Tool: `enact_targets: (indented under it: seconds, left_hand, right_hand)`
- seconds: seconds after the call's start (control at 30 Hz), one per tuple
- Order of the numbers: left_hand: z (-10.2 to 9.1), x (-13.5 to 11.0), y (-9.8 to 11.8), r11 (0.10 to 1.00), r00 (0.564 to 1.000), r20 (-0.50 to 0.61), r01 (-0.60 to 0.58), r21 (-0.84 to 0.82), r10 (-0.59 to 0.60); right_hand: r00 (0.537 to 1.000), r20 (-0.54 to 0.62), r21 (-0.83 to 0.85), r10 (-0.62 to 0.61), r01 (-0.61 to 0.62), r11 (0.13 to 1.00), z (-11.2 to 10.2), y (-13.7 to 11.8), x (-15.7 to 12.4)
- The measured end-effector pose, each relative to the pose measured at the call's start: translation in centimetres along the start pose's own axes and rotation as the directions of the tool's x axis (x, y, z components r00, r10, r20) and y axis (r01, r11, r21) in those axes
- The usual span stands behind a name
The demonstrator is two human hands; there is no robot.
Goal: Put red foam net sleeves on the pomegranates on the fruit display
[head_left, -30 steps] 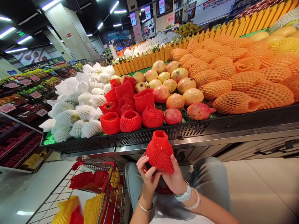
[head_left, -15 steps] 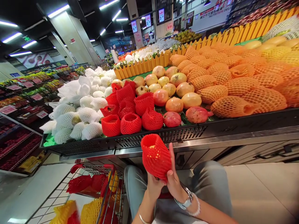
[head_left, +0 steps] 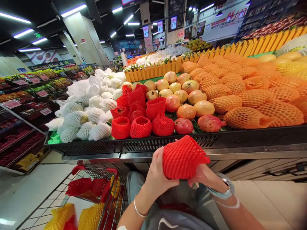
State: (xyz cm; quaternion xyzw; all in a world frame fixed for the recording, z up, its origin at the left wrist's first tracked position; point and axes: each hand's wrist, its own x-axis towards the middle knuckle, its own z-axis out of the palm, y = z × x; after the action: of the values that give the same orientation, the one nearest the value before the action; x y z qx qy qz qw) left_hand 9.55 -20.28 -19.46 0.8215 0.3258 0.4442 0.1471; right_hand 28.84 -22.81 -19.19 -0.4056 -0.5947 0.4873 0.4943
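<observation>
A fruit wrapped in a red foam net [head_left: 183,157] is held low in front of me, tilted with its open end pointing right. My left hand [head_left: 155,174] grips its left side, fingers curled around it. My right hand [head_left: 203,177], with a watch and bead bracelet at the wrist, cups it from below on the right. Just beyond stands the black display shelf [head_left: 153,144] with red-netted fruits [head_left: 141,126] in its front row and bare pomegranates [head_left: 185,111] to their right.
White-netted fruits [head_left: 83,118] fill the shelf's left, orange-netted ones [head_left: 247,95] its right, behind a yellow picket divider [head_left: 155,68]. A wire shopping cart [head_left: 96,198] with red and yellow nets stands at lower left. Tiled floor lies to the right.
The red-netted fruit has turned from upright to lying sideways, open end now to the right. Both hands shifted right and up with it; the view also tilted slightly.
</observation>
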Motion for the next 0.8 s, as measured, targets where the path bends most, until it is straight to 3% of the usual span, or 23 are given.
enact_targets:
  seconds: [0.07,0.17,0.27,0.37,0.47,0.57,0.63,0.7,0.8]
  left_hand:
    - [0.1,1.6,0.3,0.994,0.993,0.066,-0.105,0.043,0.102]
    - [0.8,3.5,0.4,0.974,0.975,0.103,-0.208,0.085,0.199]
    - [0.5,5.6,1.0,0.961,0.959,0.129,-0.264,0.082,0.252]
    - [-1.7,8.9,2.0,0.943,0.937,0.175,-0.321,0.087,0.303]
    - [-4.7,13.7,2.3,0.941,0.976,0.1,-0.213,0.263,0.193]
    - [-6.3,19.3,0.9,0.891,0.996,0.042,0.05,0.452,-0.077]
    - [-6.4,22.5,-0.6,0.869,0.959,0.131,0.162,0.468,-0.249]
    - [-6.0,24.4,-2.0,0.872,0.904,0.249,0.214,0.441,-0.348]
    - [-5.2,24.3,-3.5,0.897,0.872,0.383,0.127,0.423,-0.305]
  right_hand:
    - [0.983,-0.184,-0.047,0.003,-0.012,0.999,-0.4,1.1,-0.1]
    - [0.887,-0.451,-0.126,-0.1,0.047,0.991,-1.1,2.4,0.3]
    - [0.862,-0.491,-0.051,-0.123,0.113,0.992,-1.9,1.5,1.0]
    - [0.86,-0.498,0.098,-0.111,0.183,0.978,-2.9,-2.5,2.8]
    - [0.801,-0.563,0.082,-0.204,0.3,0.95,-4.3,-7.8,7.1]
    - [0.725,-0.565,-0.082,-0.393,0.425,0.901,-6.0,-11.7,13.5]
    - [0.723,-0.494,-0.161,-0.482,0.469,0.868,-7.0,-12.9,18.1]
    - [0.73,-0.459,-0.221,-0.506,0.458,0.861,-7.5,-13.2,22.2]
    - [0.791,-0.374,-0.313,-0.484,0.384,0.869,-6.9,-12.6,26.6]
